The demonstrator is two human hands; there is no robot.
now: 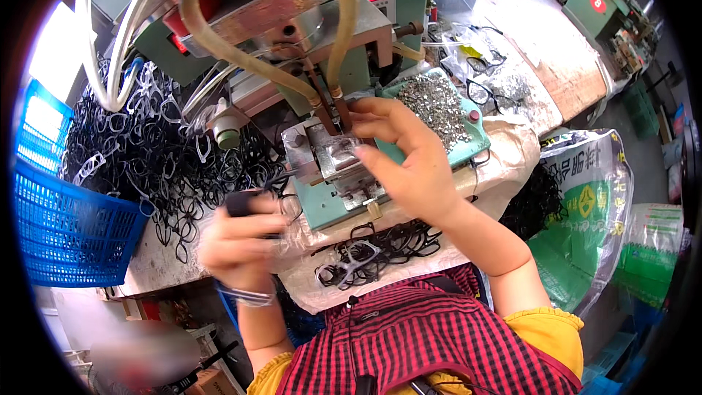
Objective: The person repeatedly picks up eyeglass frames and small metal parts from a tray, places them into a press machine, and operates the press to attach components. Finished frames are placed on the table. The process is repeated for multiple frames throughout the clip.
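Observation:
A small metal fixture (338, 155) sits on the green base of a bench machine, beneath two upright copper-coloured bars (331, 111) fed by yellowish hoses. My right hand (409, 157) reaches over the fixture's right side, thumb and fingers apart. Its fingertips are close beside the bars, and I see nothing gripped between them. To the left of the base, my left hand (245, 241) is blurred by motion. Its fingers curl around a black-handled tool (240, 203) whose exact kind is unclear. Black spectacle frames (387, 252) and a grey one lie on the cloth in front of me.
A large heap of spectacle frames (168, 132) covers the bench at left, beside blue plastic baskets (73, 227). Right of the fixture stands a green tray (477, 143) of tiny metal pieces. A printed sack (585, 212) stands at right, near more dark frames.

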